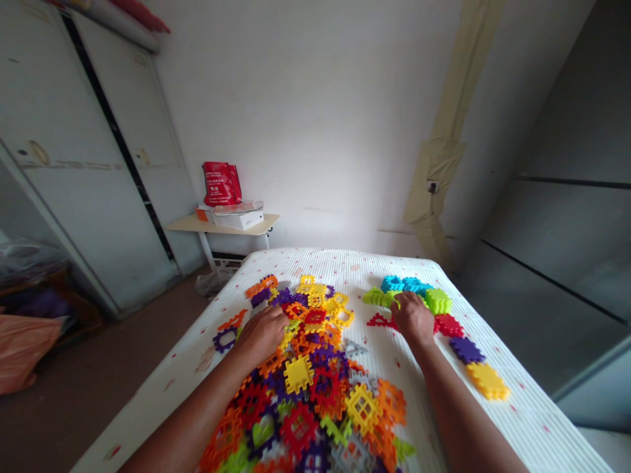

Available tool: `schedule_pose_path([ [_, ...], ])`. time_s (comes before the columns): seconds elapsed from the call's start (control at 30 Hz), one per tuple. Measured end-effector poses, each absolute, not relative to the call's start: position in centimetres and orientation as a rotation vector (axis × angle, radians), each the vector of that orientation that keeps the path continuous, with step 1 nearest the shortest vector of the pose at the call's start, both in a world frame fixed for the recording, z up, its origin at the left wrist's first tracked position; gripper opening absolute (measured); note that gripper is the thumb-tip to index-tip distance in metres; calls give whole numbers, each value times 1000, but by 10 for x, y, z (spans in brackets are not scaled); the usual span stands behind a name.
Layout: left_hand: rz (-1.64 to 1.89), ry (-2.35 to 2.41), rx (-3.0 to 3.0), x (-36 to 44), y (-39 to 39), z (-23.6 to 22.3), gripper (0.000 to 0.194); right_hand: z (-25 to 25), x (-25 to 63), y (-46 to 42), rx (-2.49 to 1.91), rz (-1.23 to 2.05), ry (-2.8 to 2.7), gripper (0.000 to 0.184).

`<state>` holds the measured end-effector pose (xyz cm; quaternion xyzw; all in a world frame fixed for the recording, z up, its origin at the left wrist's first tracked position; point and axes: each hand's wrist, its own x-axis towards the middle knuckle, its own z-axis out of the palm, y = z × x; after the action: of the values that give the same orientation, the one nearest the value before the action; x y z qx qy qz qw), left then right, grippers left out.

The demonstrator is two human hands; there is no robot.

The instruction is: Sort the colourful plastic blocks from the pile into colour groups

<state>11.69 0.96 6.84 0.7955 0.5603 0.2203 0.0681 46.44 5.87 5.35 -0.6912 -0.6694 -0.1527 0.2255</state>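
Observation:
A big heap of notched plastic building tiles (pixel 298 374) in mixed colours spreads over the bed. My left hand (pixel 265 333) reaches into its far left part, fingers curled down among orange, yellow and green pieces; what they grip is hidden. To the right of the heap, my right hand (pixel 414 316) is closed with its fingertips on a green building tile (pixel 396 303), at the end of a green row (pixel 377 297). Under and beside that hand lie red triangular pieces (pixel 379 320). Light blue tiles (pixel 405 284) stand just behind, and a green stack (pixel 438 301) is to the right.
Along the right side lie red tiles (pixel 449 325), purple tiles (pixel 467 350) and yellow tiles (pixel 488 381). A small table (pixel 185 224) with a red bag (pixel 221 184) and a white box (pixel 240 220) stands beyond the bed's (pixel 315 257) far left corner.

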Motion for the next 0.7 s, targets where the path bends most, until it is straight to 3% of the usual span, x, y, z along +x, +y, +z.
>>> schedule_pose_path([
  [0.2, 1027, 1669, 1960, 120, 2, 81, 16, 55, 461, 59, -1825, -351, -1850, 22],
  [0.37, 1186, 1547, 1528, 132, -14, 84, 29, 66, 431, 49, -1578, -64, -1910, 19],
  [0.5, 1234, 1437, 1319, 143, -22, 79, 23, 79, 389, 24, -1303, 180, -1991, 17],
  [0.7, 1305, 1331, 1121, 160, -27, 79, 26, 88, 342, -17, -1137, 224, -2116, 39],
])
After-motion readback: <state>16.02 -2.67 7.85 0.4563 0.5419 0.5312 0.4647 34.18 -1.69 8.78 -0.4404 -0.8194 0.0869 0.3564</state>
